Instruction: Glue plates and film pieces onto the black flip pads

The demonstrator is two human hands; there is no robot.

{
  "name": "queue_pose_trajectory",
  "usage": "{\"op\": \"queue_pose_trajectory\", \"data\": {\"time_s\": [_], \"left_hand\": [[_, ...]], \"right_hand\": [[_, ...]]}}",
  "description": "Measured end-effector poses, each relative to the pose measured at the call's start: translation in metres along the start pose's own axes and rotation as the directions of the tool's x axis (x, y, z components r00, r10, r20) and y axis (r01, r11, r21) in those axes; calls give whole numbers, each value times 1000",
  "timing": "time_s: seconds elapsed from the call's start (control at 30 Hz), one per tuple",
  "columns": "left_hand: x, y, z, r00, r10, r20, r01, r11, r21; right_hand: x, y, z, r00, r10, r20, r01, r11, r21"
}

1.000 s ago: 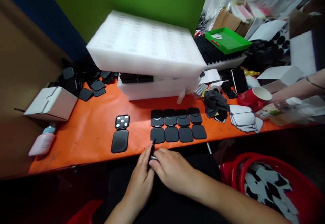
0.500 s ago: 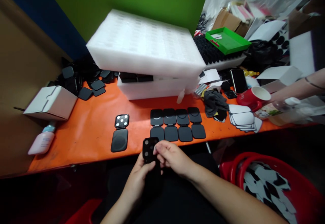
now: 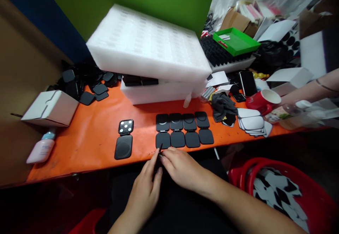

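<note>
Just off the front edge of the table, my left hand (image 3: 145,186) grips a black hinged pad (image 3: 160,148) between thumb and fingers. The pad is turned edge-on, so its faces are hidden. My right hand (image 3: 182,168) is closed at the pad's right side, its fingertips touching it and partly hidden. Behind my hands, several unfolded black two-panel pads (image 3: 177,139) lie side by side. To the left is another unfolded pad (image 3: 123,147), its upper panel showing pale round dots.
White foam blocks (image 3: 148,45) are stacked at the back of the orange table (image 3: 92,135). A white box (image 3: 51,107) and pink bottle (image 3: 41,149) stand left. At right are a red mug (image 3: 261,101), another person's arm (image 3: 309,87), and a red bin (image 3: 315,191) of scraps.
The held pad has turned from showing its dotted face to edge-on. My left fingers have come up along it, and my right hand has stayed close beside it.
</note>
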State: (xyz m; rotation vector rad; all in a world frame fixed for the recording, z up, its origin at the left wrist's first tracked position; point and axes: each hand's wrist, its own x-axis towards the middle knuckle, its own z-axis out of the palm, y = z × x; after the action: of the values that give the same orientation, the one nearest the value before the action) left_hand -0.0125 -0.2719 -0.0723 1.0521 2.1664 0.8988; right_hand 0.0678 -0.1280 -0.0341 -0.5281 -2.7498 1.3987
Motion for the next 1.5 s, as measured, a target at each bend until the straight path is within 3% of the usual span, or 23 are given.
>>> {"op": "queue_pose_trajectory", "data": {"time_s": [0.17,0.3,0.37,0.43,0.5,0.57,0.63,0.7,0.77,0.83,0.93,1.07,1.23,1.33,1.5], "left_hand": [[0,6,-1,998,2,60,-7,996,89],[0,10,0,992,-78,100,86,993,-80],[3,10,1,986,-154,64,165,947,-274],[8,9,-1,967,-247,58,243,837,-490],[14,6,-3,943,-318,101,307,707,-637],[17,3,-7,930,-344,128,335,654,-679],[16,1,-9,935,-342,92,319,702,-636],[13,1,-11,956,-293,16,256,809,-528],[9,1,-13,985,-155,-81,117,926,-358],[5,2,-16,989,61,-136,-81,986,-143],[1,4,-21,943,317,-97,-303,943,140],[-4,4,-28,892,451,9,-424,832,357],[-6,1,-27,863,505,2,-468,798,380],[-6,0,-23,882,469,-37,-442,853,279],[-2,-1,-16,967,252,-30,-249,965,82]], "right_hand": [[-1,-3,4,999,-4,-33,1,997,-83],[0,-4,13,992,-35,-117,32,999,-30],[0,-2,13,993,-25,-112,37,994,101],[1,3,12,997,24,-70,0,947,322],[1,9,10,994,107,16,-98,827,553],[1,13,10,977,179,113,-207,696,688],[1,14,11,969,193,152,-242,656,715],[0,12,13,976,186,118,-215,687,694],[-2,10,13,979,182,90,-194,715,672],[-3,9,13,978,179,103,-202,715,670],[-5,12,11,968,171,182,-250,677,692],[-8,16,11,916,209,344,-402,495,770],[-9,12,19,872,249,420,-470,194,861],[-9,10,25,885,256,389,-430,129,893],[-6,11,30,881,310,356,-394,67,917]]}}
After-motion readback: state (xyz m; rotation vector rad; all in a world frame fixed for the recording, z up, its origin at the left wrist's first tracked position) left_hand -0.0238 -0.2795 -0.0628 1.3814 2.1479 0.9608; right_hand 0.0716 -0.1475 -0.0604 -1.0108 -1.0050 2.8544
